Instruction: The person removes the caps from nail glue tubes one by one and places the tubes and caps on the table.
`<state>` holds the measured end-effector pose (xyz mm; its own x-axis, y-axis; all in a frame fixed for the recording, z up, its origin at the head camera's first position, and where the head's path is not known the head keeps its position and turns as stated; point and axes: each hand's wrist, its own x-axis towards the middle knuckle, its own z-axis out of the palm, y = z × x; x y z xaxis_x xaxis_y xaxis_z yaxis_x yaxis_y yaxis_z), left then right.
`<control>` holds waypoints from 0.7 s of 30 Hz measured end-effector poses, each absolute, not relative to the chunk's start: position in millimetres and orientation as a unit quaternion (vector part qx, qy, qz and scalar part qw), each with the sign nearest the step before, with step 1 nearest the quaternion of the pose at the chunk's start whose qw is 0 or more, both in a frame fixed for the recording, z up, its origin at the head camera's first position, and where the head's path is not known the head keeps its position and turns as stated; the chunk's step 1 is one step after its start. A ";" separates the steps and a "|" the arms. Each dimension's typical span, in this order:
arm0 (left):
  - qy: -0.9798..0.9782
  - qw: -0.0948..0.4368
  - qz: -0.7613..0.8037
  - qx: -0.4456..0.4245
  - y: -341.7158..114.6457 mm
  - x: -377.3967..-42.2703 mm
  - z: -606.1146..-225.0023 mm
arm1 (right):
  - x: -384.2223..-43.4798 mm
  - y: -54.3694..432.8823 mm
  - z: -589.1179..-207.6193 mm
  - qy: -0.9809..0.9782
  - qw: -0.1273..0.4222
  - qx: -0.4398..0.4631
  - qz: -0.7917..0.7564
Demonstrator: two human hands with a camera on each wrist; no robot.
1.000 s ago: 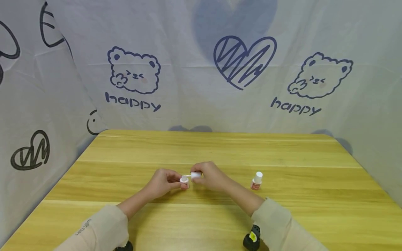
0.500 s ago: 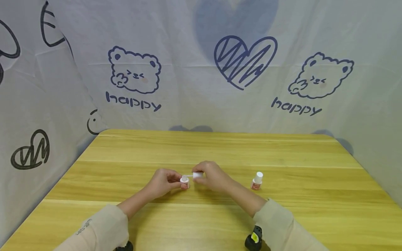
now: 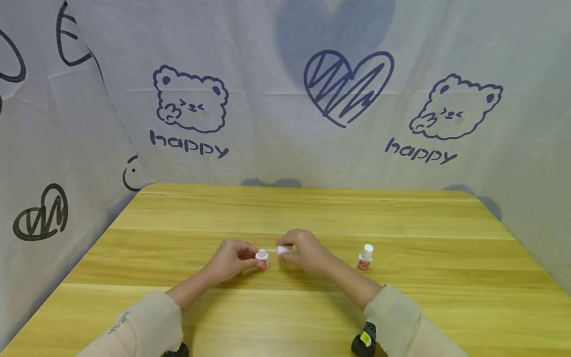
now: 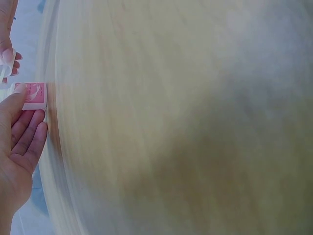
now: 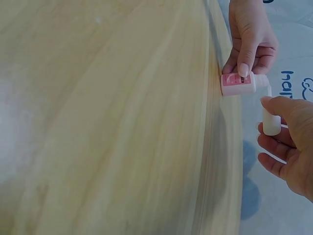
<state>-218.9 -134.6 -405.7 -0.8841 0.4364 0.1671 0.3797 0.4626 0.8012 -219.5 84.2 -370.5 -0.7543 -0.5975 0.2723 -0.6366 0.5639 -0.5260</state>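
Note:
My left hand [image 3: 229, 264] pinches a small white bottle [image 3: 262, 263] with a pink label between thumb and fingers. The bottle stands upright on the table, its narrow neck uncovered. Just to its right, my right hand [image 3: 308, 254] holds a white brush cap [image 3: 284, 250] on its side. From the cap a thin pale stem [image 3: 269, 250] points left, its end at the bottle's mouth; whether it touches the rim I cannot tell. In the right wrist view, the thumb and fingers grip the cap [image 5: 271, 123] beside the bottle [image 5: 238, 84]. The left wrist view catches the pink label [image 4: 35, 93].
A second white bottle [image 3: 364, 258], with a pink label and its cap on, stands to the right of my right hand. The wood-grain table [image 3: 285, 317] reaches back to a white cloth [image 3: 276, 148] with printed drawings. Another cloth hangs along the left.
My right hand has shifted slightly right with the cap, and more of the stem shows between cap and bottle. My left hand and the bottle have stayed in place.

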 end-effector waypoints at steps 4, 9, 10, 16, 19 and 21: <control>0.853 0.033 0.462 0.239 -134.3 -218.4 -404.9 | -220.1 87.2 -373.6 -0.877 0.032 0.345 0.333; 0.854 0.033 0.461 0.240 -134.5 -217.9 -405.2 | -220.5 89.1 -378.0 -0.869 0.030 0.327 0.371; 0.854 0.032 0.461 0.240 -134.6 -217.9 -405.3 | -220.6 89.4 -379.2 -0.868 0.031 0.324 0.376; 0.855 0.030 0.460 0.238 -134.2 -217.9 -405.3 | -220.2 88.7 -384.8 -0.865 0.016 0.301 0.402; 0.856 0.030 0.459 0.235 -134.1 -217.7 -405.1 | -219.8 88.1 -386.4 -0.860 0.007 0.292 0.419; 0.857 0.029 0.458 0.235 -134.0 -217.6 -405.0 | -219.6 87.7 -387.4 -0.857 0.003 0.286 0.429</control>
